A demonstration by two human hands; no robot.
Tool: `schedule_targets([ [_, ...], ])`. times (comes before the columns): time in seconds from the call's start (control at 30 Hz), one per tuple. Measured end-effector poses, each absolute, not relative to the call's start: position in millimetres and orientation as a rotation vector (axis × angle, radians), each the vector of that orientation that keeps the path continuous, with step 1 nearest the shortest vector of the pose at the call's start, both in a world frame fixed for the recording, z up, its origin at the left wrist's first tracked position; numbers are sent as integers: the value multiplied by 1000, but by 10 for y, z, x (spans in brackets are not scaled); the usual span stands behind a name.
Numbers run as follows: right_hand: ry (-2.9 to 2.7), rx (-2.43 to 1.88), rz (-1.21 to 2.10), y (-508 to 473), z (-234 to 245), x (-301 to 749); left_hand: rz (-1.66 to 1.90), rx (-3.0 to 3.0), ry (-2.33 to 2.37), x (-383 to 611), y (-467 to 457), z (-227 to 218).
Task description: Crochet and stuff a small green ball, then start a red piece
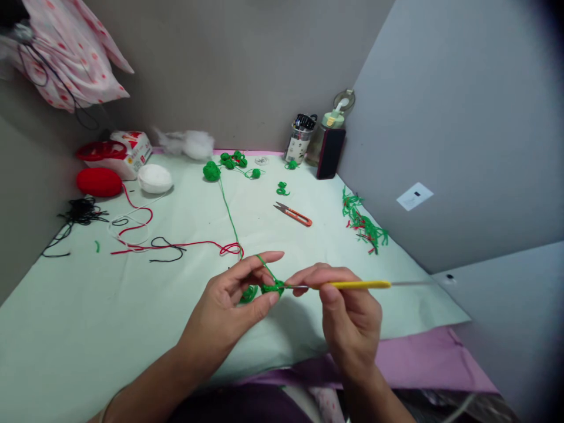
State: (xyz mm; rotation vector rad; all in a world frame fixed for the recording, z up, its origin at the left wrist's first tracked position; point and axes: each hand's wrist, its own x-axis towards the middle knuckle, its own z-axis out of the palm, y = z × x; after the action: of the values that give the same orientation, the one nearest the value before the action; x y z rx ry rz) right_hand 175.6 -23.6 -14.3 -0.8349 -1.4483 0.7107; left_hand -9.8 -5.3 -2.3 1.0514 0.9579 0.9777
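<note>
Grey partition walls close in a pale green worktop [110,317]. Above its near middle, the left hand [233,305] has its grip pinched shut on a small green crochet piece [272,288], and the right hand [348,317] has its grip closed on a yellow-handled crochet hook [356,285] whose tip meets the piece. A green strand [229,211] runs back to a green yarn ball [211,171]. Orange snips [293,214] lie behind the hands, yarn scraps [363,223] to the right, and red yarn [99,182] and black yarn [81,210] to the left.

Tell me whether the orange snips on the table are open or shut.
Open. The snips lie flat on the green cloth, their two blade tips slightly apart.
</note>
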Motion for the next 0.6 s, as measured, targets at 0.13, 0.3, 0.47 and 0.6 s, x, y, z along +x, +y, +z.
schedule_targets([
  [0.13,-1746,-787,359,-253,-140,1761,1019,1133,1064,-74,-81,-3],
  [0.3,-2023,-829,-201,-245,-197,1766,1035,1033,991,-35,-96,0],
  [0.47,-1843,-819,12,-239,-238,1748,840,695,746,-86,-15,-10],
  [0.6,-1345,-772,612,-192,-235,1713,892,651,706,-141,16,7],
])
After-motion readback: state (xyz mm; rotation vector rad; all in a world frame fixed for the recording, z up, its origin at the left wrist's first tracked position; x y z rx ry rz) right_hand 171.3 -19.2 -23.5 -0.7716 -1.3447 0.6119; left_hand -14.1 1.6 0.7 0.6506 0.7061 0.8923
